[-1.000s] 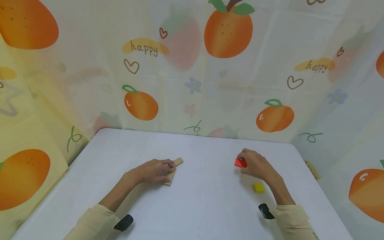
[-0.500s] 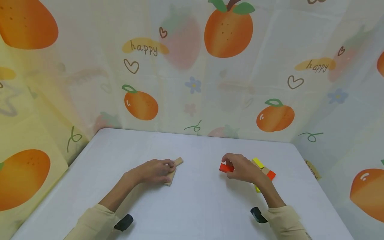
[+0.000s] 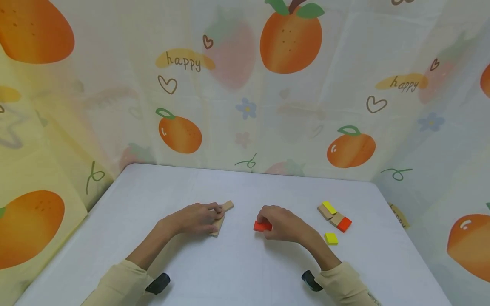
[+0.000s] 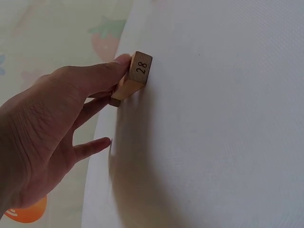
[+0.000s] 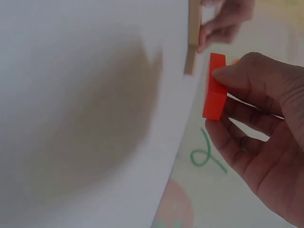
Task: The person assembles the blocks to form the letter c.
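Observation:
My left hand pinches a plain wooden block at the left middle of the table. In the left wrist view the thumb lies along this block, whose near end bears the number 28. A second wooden block sticks out past the fingers at its far end. My right hand holds a red block over the table, to the right of the left hand. The right wrist view shows the thumb on one face of the red block and fingers behind it.
On the right of the white table lie two wooden blocks, a yellow block, a red block and another yellow block nearer the front. A fruit-print curtain hangs behind the table.
My right hand has moved left and a little nearer with the red block, bringing the blocks on the right into view. The left hand has stayed in place on the wooden block.

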Motion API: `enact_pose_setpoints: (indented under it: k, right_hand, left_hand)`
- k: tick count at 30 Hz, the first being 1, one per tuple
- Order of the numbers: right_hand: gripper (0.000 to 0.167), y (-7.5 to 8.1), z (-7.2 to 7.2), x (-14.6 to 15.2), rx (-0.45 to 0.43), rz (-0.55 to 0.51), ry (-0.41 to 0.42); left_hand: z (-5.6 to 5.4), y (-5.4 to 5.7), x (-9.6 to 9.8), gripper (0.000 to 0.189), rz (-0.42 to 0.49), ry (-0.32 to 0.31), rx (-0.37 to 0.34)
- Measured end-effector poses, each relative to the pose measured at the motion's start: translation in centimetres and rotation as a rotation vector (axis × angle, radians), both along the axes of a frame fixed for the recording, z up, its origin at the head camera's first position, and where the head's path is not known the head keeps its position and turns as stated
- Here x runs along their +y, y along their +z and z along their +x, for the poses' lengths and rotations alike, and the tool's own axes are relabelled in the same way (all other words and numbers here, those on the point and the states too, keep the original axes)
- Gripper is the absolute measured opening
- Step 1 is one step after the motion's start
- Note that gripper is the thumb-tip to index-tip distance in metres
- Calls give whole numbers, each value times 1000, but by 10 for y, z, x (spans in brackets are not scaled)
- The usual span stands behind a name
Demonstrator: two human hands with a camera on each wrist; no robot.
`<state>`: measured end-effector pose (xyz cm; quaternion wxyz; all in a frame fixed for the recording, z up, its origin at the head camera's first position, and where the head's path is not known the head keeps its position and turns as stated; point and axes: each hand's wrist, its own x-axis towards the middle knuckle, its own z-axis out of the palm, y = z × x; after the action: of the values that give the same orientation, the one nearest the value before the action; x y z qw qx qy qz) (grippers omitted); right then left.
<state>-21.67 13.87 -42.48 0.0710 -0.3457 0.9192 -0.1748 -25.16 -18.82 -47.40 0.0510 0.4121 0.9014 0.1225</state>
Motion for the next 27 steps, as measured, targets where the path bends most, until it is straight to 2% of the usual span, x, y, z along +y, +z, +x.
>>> enact_pose_setpoints:
  k: [5, 11, 16, 21, 27]
  right_hand:
    - [22, -7, 5, -25, -13, 25, 89]
    - [20, -16, 10, -58, -55, 89, 147]
    - [22, -23, 15, -81, -52, 142, 185]
    - [17, -26, 17, -97, -17, 106, 214]
    - [16, -35, 18, -110, 26, 64, 202]
  left_hand:
    - [0, 1, 1, 42, -4, 9, -15]
    - [0, 0, -1, 44, -8, 22, -27]
    - [-1, -1, -2, 45, 10, 28, -66]
    - [-2, 3, -3, 49, 8, 12, -94]
    - [-4, 8, -4, 55, -6, -11, -128]
